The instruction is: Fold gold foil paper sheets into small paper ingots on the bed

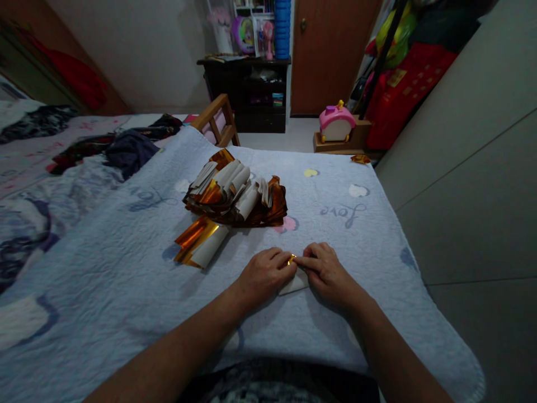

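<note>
My left hand (268,272) and my right hand (324,270) meet on a light blue blanket (126,280), fingers pinched together on one small sheet of gold foil paper (294,282) with a white back. Most of that sheet is hidden under my fingers; a gold edge shows between the fingertips. Just beyond my hands lies a pile of curled gold and white foil papers (235,193). A separate folded gold and white piece (200,242) lies to the left of my left hand.
A crumpled gold scrap (361,159) lies at the blanket's far right edge. Dark clothes (126,146) are heaped at the left. A wooden chair (218,120), a dark shelf unit (247,92), a pink toy (336,123) and a brown door (331,56) stand beyond. A grey wardrobe wall (474,168) runs along the right.
</note>
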The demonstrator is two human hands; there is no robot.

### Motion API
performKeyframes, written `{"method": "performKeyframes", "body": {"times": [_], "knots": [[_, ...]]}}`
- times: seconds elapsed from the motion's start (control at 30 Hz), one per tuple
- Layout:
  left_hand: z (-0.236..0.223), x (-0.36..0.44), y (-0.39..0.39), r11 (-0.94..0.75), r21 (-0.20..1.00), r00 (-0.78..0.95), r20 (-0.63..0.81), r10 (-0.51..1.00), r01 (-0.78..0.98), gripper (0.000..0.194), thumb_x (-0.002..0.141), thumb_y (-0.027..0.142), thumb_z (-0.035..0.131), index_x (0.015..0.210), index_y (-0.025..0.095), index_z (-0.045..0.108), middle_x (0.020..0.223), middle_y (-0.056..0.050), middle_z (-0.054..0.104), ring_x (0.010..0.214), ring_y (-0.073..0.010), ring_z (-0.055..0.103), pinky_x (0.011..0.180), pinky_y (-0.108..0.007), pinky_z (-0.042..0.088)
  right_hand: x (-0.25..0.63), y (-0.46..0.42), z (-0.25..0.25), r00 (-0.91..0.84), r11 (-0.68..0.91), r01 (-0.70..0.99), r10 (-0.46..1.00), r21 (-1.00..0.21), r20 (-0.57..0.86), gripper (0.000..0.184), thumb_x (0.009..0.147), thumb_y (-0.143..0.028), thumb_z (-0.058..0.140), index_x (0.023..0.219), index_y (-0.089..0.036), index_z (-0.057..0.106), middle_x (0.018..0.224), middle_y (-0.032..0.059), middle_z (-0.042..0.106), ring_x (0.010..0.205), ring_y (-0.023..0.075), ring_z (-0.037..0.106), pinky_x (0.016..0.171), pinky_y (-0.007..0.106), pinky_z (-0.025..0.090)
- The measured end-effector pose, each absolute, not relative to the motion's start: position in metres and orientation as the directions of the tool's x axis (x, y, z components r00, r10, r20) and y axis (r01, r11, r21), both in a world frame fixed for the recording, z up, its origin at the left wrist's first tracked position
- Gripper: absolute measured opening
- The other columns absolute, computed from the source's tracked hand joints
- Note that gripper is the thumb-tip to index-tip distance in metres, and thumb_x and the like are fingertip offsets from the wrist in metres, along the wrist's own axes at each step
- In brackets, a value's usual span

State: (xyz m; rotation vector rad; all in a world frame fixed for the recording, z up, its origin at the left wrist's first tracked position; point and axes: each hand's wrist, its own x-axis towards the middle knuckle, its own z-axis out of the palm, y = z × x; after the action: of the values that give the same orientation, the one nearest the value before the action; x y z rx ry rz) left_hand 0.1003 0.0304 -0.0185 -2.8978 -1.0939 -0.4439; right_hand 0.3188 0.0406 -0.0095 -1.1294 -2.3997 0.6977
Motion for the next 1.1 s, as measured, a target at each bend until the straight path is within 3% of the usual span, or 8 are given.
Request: {"method": "performKeyframes", "body": {"times": [0.23,0.53,0.73,1.1], "knots": [[-0.0200,0.0994,0.0300,-0.759,0.084,0.711,0.296,0.638,0.646,0.018,0.101,0.023,0.051,0.110,0.018,0.066,0.103,-0.008,0.068,0.090,-0.0202,0.061,0.078,-0.034,0.055,0.3261,0.0426,-0.0164,-0.570,0.539,0.518,0.796,-0.664,0.202,0.045,0.088,0.000,0.049,0.117,-0.026,0.071,0.098,0.0060,0.063,0.096,0.0227,0.050,0.087,0.040,0.040],[-0.0235,0.0990,0.0309,-0.776,0.102,0.714,0.331,0.617,0.623,0.020,0.101,0.024,0.051,0.112,0.017,0.066,0.117,-0.009,0.069,0.091,-0.0201,0.063,0.079,-0.035,0.057,0.3276,0.0431,-0.0172,-0.591,0.583,0.567,0.780,-0.582,0.205,0.052,0.081,0.004,0.051,0.118,-0.026,0.073,0.097,0.0071,0.059,0.095,0.0236,0.048,0.086,0.041,0.041],[-0.0187,0.1002,0.0306,-0.772,0.138,0.714,0.307,0.629,0.621,0.018,0.101,0.024,0.052,0.106,0.017,0.067,0.106,-0.007,0.072,0.090,-0.0200,0.062,0.077,-0.034,0.057,0.3286,0.0426,-0.0151,-0.605,0.597,0.597,0.774,-0.535,0.189,0.055,0.081,0.002,0.053,0.123,-0.029,0.071,0.096,0.0068,0.057,0.094,0.0236,0.047,0.086,0.041,0.041],[-0.0195,0.1004,0.0289,-0.764,0.092,0.714,0.298,0.633,0.639,0.019,0.101,0.022,0.051,0.113,0.018,0.064,0.109,-0.007,0.071,0.094,-0.0213,0.061,0.079,-0.034,0.056,0.3282,0.0395,-0.0113,-0.610,0.604,0.620,0.773,-0.501,0.176,0.055,0.080,0.002,0.054,0.124,-0.028,0.070,0.099,0.0076,0.059,0.095,0.0242,0.048,0.086,0.041,0.042]]}}
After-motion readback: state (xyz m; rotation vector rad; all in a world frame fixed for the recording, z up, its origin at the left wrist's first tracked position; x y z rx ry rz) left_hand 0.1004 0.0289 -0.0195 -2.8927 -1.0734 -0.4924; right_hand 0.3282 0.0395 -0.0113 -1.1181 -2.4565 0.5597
